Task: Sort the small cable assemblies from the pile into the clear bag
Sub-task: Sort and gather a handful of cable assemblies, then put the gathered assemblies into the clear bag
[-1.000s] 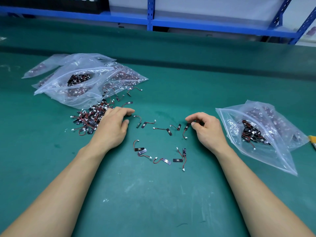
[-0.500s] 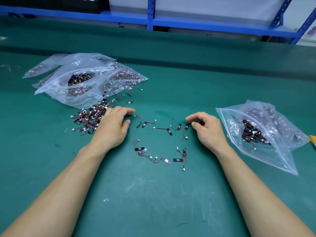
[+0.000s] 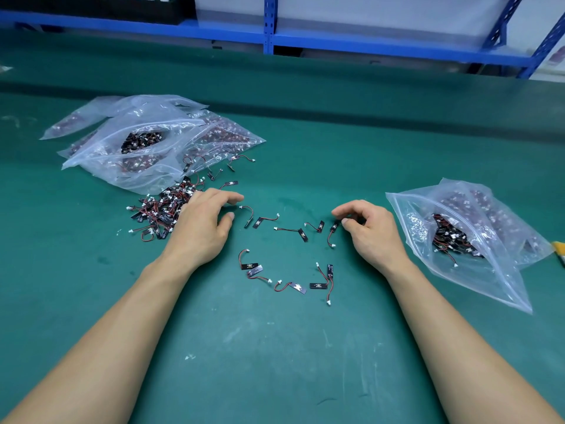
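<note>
A pile of small cable assemblies (image 3: 162, 212), black tabs with red and black wires and white plugs, lies left of centre on the green mat. My left hand (image 3: 201, 224) rests flat at the pile's right edge, fingers relaxed, holding nothing. Several loose assemblies (image 3: 290, 231) are scattered between my hands, more nearer me (image 3: 318, 284). My right hand (image 3: 371, 229) rests on the mat with fingers loosely curled; its thumb tip sits beside one assembly (image 3: 332, 232) without gripping it. A clear bag (image 3: 477, 270) with assemblies inside lies open just right of that hand.
Several filled clear bags (image 3: 146, 142) are stacked at the back left, behind the pile. A blue shelf frame (image 3: 269, 41) runs along the far edge of the table. A yellow object (image 3: 559, 247) shows at the right edge.
</note>
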Tool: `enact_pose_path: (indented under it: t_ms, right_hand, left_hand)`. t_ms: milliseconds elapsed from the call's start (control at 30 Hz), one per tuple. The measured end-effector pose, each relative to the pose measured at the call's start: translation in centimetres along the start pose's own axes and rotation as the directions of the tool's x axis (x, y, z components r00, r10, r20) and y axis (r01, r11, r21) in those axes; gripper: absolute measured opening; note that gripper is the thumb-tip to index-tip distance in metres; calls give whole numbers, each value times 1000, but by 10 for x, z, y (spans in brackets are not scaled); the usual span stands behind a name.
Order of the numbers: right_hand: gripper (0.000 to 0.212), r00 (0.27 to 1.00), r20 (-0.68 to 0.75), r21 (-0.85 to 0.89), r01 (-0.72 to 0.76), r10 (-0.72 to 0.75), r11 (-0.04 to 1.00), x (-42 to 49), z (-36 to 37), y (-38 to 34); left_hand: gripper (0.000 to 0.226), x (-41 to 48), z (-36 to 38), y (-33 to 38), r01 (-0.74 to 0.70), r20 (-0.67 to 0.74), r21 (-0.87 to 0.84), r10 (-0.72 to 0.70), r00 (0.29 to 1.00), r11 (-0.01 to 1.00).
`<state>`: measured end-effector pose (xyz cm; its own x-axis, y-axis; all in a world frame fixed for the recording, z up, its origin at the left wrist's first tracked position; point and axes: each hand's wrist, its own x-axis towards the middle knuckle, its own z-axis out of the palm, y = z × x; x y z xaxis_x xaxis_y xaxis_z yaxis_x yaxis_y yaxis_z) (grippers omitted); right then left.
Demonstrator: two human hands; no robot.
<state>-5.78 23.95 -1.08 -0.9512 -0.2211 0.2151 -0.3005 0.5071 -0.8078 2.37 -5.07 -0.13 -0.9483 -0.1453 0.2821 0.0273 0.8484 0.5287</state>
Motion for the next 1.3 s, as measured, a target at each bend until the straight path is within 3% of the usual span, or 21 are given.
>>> enact_pose_path:
  t_ms: [733,800,867,1000,1100,1300]
  right_hand:
    - [47,1000,5,-8,19,-19,1000,1,0,1]
    - [48,1000,9,12,8,-8,1000,1,-1,2]
    - [48,1000,11,64,-25,25,998,3,-2,2]
    - [48,997,-33,191,-61,69,980,6,-2,0]
    - [46,995,-52,223,-76,90,972,6,-1,-2]
    - [42,995,-57,263,-61,79,963,5,-2,-5]
  left_hand:
    - [31,-1,1,0,-46,-27,-106,43,999,993]
    - [43,-2,-1,4,-86,40,-184,95,995,979]
    - [74,-7,-1,10,-120,199,-253,173,965,960]
    - [124,-12,10,17,-259,425,-86,270,864,962]
    - [133,-12,25,31,-362,450,23,314,836,932]
    - [129,-4,56,73,-476,437,31,416,797,879]
